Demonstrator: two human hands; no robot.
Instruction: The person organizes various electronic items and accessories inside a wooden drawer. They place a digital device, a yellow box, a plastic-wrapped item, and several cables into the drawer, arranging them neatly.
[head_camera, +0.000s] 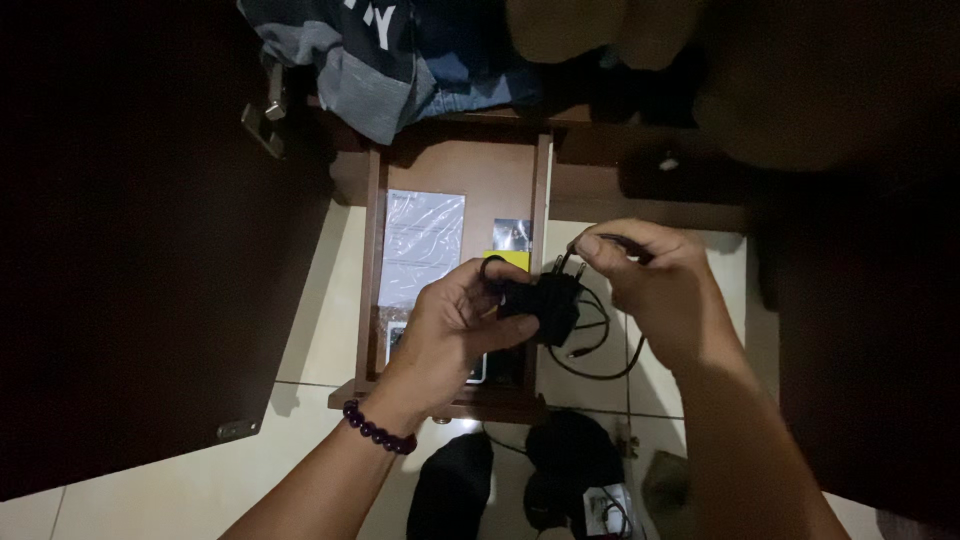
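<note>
Over the open wooden drawer (372, 250), which serves as the landmark here, both hands work on a black plug-in charger (552, 303) held just above the drawer's right rail. The left hand (450, 325), a dark bead bracelet (378, 430) on its wrist, is curled closed around the charger's body from the drawer side, thumb across the front. The right hand (655, 285), just right of the drawer, is pinched shut on the thin black cable (600, 350) near the charger's prongs, while the slack hangs in a loop below it over the pale tiled floor (320, 320). By the look of it, the step in hand is gathering or winding the cable about the charger; the next move would call for the left hand to keep the body steady while the right leads the slack round without letting the loops slip. Inside the drawer lie a clear plastic sleeve (424, 245), a small yellow item (507, 259) and, partly hidden under the left hand, a white-edged object I cannot make out. Folded denim clothing (370, 70) sits beyond the drawer's far end, and dark rounded things (570, 455) lie on the floor near its closer end
</note>
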